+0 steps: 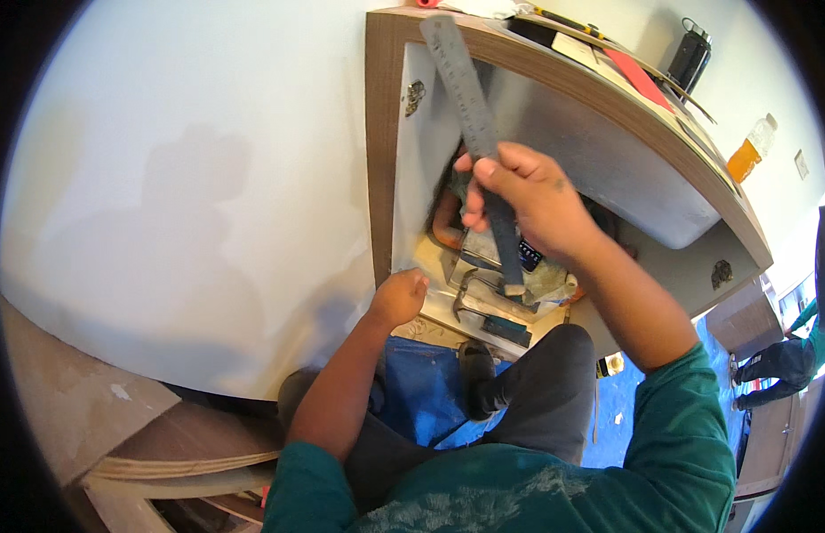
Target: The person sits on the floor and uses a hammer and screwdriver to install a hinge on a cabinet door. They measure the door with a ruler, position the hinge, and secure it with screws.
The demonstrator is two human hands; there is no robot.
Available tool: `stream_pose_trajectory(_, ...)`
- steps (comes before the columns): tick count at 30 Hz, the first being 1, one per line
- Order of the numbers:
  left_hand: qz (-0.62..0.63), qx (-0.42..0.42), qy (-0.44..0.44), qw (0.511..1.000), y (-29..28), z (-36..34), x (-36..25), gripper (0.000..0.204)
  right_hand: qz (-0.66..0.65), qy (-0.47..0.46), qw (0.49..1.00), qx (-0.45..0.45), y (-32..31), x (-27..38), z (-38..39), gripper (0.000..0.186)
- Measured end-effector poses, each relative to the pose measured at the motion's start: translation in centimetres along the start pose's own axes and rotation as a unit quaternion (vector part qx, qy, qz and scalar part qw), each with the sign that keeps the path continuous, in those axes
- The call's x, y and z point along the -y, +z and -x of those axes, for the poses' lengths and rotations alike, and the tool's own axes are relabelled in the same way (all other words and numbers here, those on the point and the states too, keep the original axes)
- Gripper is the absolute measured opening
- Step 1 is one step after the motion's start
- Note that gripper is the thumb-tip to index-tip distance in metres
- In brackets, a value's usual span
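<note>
My right hand (528, 191) grips a long, flat metal ruler (459, 84) near its middle. Its grey, marked end points up across the cabinet opening, and the darker lower part slants down past my palm. My left hand (401, 298) is closed, knuckles up, by the lower left corner of the wooden cabinet (383, 133). Whether anything sits inside those fingers is hidden. Below the ruler, a claw hammer (463, 295) lies on the cabinet floor beside a dark block-shaped piece (506, 330) and other tools, partly covered by my right hand and the ruler.
A metal sink basin (599, 142) hangs inside the cabinet. On top lie a red strip (639, 78) and tools, with a black bottle (690, 58) and an orange drink bottle (752, 151) behind. A blue sheet (421, 382) covers the floor. Another person (785, 360) is at the far right.
</note>
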State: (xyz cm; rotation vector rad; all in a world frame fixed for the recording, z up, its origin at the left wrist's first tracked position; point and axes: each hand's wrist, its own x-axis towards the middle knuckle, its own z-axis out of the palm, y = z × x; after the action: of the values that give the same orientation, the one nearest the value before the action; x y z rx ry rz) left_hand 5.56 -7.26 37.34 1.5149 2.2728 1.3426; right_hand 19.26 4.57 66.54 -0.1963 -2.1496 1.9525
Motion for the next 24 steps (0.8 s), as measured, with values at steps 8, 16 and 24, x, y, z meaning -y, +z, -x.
stream_pose_trajectory(8, 0.037, 0.021, -0.085, 0.995, -3.1, -0.4, -1.1, 0.042, 0.114, -0.147, 0.981, -0.052, 1.7, -6.4, -5.4, 0.031)
stream_pose_trajectory(16, 0.018, 0.018, -0.038, 0.999, -3.0, -1.0, -1.5, 0.037, 0.379, -0.410, 0.827, -0.070, 0.2, -3.2, -9.6, 0.038)
stream_pose_trajectory(24, 0.188, -0.153, 0.020, 0.970, -8.1, -1.2, -6.6, 0.027, 0.480, -0.455, 0.735, 0.149, 3.3, -5.0, -7.2, 0.050)
